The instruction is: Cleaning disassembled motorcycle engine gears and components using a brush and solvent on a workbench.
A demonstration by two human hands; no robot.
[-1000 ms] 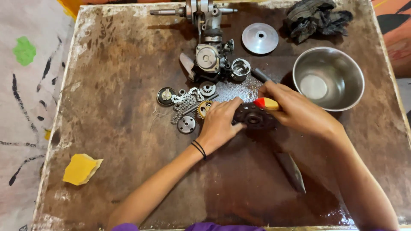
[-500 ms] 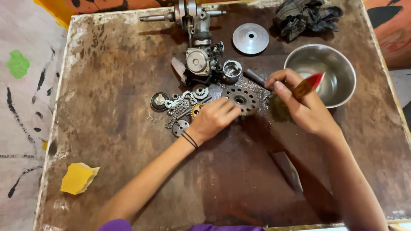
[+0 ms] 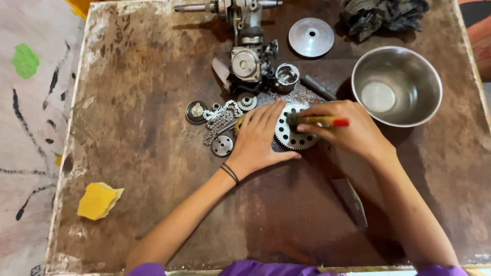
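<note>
A toothed metal sprocket (image 3: 292,137) lies flat on the stained brown table (image 3: 143,128). My left hand (image 3: 260,137) rests palm down on the sprocket's left edge, fingers spread over it. My right hand (image 3: 353,130) grips a small brush with a yellow and red handle (image 3: 327,121), its dark bristle end touching the sprocket's top. A drive chain (image 3: 219,122) and several small gears and washers lie just left of my left hand.
A steel bowl (image 3: 404,69) stands at the right rear. Behind the sprocket sit a small engine block (image 3: 248,56), a piston (image 3: 286,75) and a silver disc (image 3: 311,37). A dark rag (image 3: 381,15) lies far right, a yellow sponge (image 3: 98,200) near left, a flat blade (image 3: 350,199) near right.
My right hand came back from the bowl side and brought the brush down onto the sprocket. My left hand stayed on the sprocket.
</note>
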